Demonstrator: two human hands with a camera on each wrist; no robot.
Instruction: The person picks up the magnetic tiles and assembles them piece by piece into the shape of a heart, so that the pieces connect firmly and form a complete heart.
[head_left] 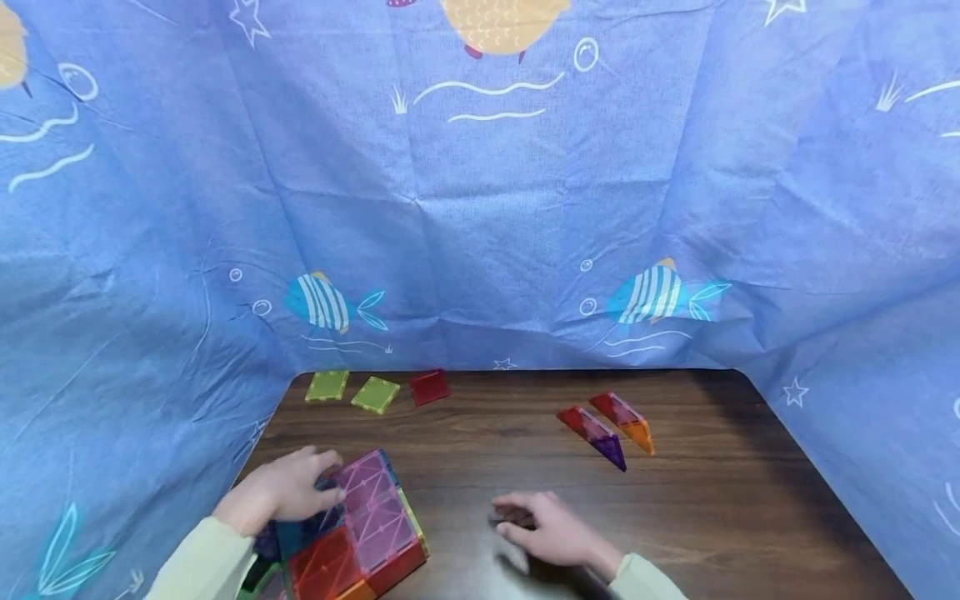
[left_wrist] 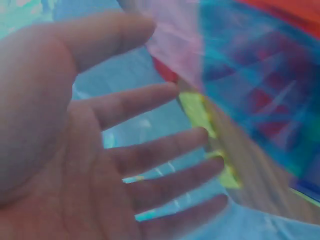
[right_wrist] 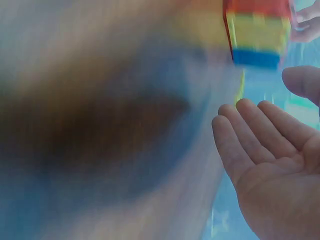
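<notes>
A boxy structure of translucent magnetic tiles (head_left: 375, 510) stands at the front left of the table, with pink and red tiles on top and blue, yellow and red ones along its sides. My left hand (head_left: 283, 487) is at its far left part, thumb and fingers spread. In the left wrist view the fingers are straight and grip nothing; a blue tile (left_wrist: 250, 75) shows beyond them. Whether the hand touches the structure, I cannot tell. Right of the structure, my right hand (head_left: 551, 529) hovers over the wooden table (head_left: 720, 500), its fingers relaxed and the palm bare in the right wrist view.
Two yellow-green square tiles (head_left: 375, 395) and a red square tile (head_left: 430, 387) lie at the table's back left. Farther right are two joined tile pieces, one red and purple (head_left: 596, 433), the other red and orange (head_left: 624, 419). A blue printed cloth (head_left: 487, 233) hangs around the table.
</notes>
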